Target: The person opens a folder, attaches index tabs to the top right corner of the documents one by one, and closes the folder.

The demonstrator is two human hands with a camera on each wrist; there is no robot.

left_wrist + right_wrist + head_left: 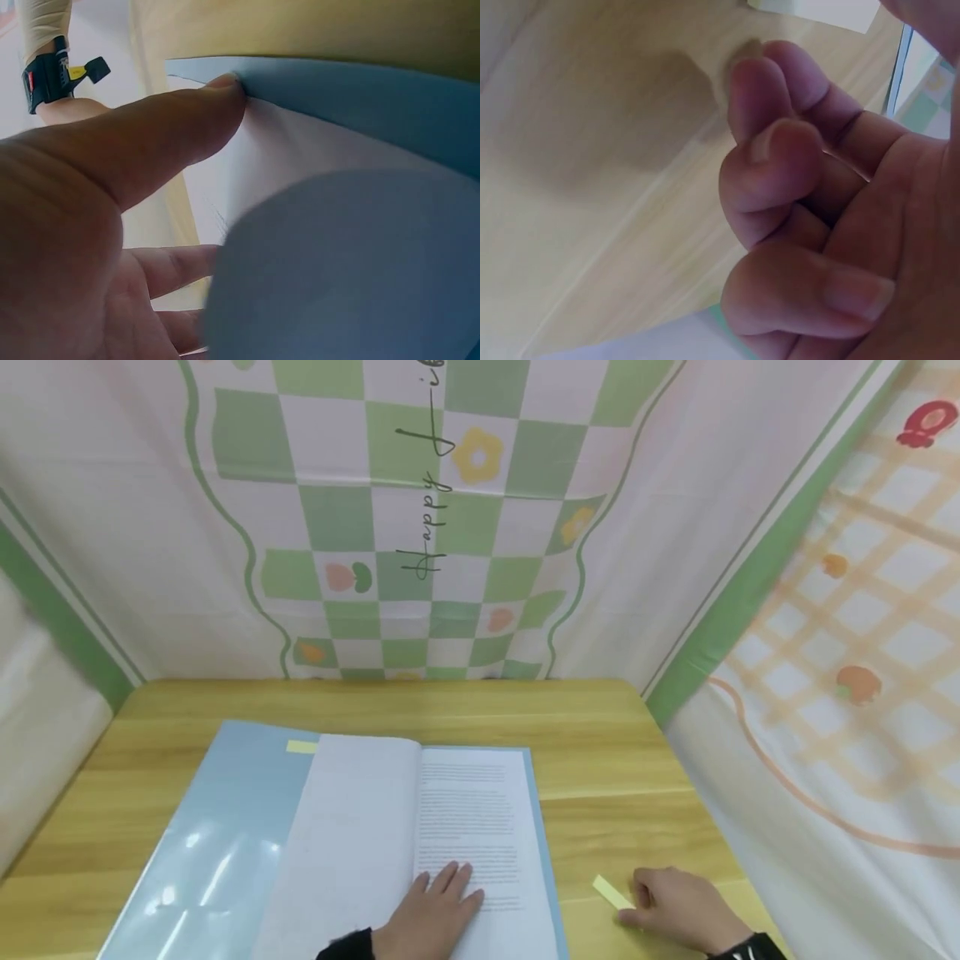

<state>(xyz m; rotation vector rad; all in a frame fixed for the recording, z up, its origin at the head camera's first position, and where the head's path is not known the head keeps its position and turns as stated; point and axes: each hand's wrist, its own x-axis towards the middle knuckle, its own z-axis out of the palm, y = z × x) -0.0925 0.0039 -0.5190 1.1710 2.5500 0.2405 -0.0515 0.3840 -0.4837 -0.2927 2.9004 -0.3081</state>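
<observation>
A booklet with printed pages (468,806) lies open within a light blue cover (202,827). My left hand (435,914) rests on the lower right-hand page, its fingers extended over the print. In the left wrist view its thumb (202,116) touches the page beside the blue border. To the booklet's right, my right hand (678,906) is close over the table with fingers curled, pinching one end of a narrow pale yellow sticky note strip (611,891). In the right wrist view the strip (817,11) shows beyond the fingers, and the thumb tip is out of frame.
A similar yellow sticky note (302,747) is stuck near the top of the blue cover. The wooden table (600,760) extends past the booklet to the back. A green checked cloth (405,518) hangs behind it, and an orange-patterned cloth (847,693) hangs at the right.
</observation>
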